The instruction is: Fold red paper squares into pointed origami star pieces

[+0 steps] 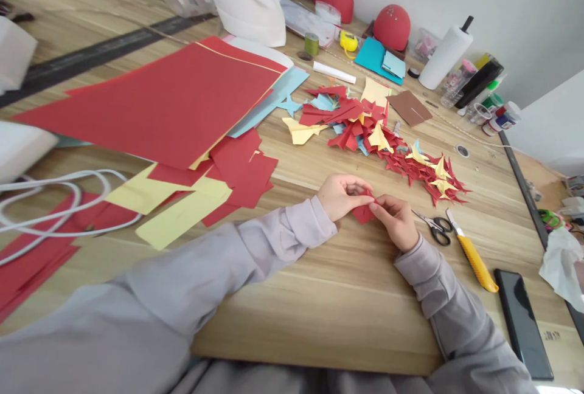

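Observation:
Between my two hands is a small folded piece of red paper [363, 214], just above the wooden table. My left hand [344, 196] pinches it from the left with thumb and fingers. From the right, the thumb and forefinger of my right hand [396, 217] close on its edge, meeting the left fingertips. The fingers cover part of the paper, so its full shape is hidden. Beyond my hands lies a pile of folded paper pieces [401, 160], mostly red with some yellow and blue. Black-handled scissors [440, 231] rest beside my right hand.
Large red sheets [168, 99] and yellow paper strips [185, 214] lie to the left, near a white cable [75, 193]. A yellow utility knife [474, 260] and a black phone [523, 324] are on the right. Bottles [502, 119] and a white roll [446, 56] stand at the back.

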Motion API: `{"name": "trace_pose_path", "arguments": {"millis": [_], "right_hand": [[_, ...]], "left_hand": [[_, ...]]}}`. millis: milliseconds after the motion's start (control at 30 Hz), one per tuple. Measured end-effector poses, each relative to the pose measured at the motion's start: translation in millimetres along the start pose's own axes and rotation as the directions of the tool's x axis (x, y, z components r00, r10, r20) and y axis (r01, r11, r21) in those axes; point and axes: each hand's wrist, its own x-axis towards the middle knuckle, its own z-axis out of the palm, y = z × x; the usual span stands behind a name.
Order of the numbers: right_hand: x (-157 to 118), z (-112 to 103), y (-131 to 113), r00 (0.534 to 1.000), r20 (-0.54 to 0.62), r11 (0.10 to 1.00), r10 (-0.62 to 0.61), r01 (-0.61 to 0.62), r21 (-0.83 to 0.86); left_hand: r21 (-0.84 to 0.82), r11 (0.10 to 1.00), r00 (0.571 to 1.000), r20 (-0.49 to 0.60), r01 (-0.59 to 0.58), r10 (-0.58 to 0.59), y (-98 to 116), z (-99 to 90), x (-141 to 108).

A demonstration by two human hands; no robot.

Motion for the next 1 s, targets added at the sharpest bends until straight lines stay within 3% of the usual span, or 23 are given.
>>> {"name": "trace_pose_path", "arguments": {"millis": [333,567,767,900,1000], "right_hand": [[2.3,-2.7,3.6,0.999,0.038,0.998,-0.017,0.015,0.065],[3.0,-1.1,-1.2,0.999,0.033,0.97,0.023,-0.03,0.242],[2.8,1.6,-1.6,0.988,-0.093,0.959,0.123,-0.094,0.269],[2.9,0.7,-0.2,0.976,-0.182,0.965,0.121,-0.073,0.253],[2.7,-0.6,0.7,0.977,-0.18,0.972,0.118,-0.076,0.224]], "left_hand": [[-0.053,0.997,0.998,-0.021,0.052,-0.053,3.0,-0.3,0.4],[-0.171,0.982,0.996,-0.044,0.075,-0.083,-0.7,-2.6,3.8],[-0.121,0.993,0.996,-0.084,0.01,-0.021,-0.2,-3.5,4.4],[-0.037,0.998,0.999,-0.007,0.045,-0.046,-0.5,-2.5,1.9],[0.02,0.999,0.999,0.039,0.026,-0.027,-1.7,-1.3,-0.4]]}}
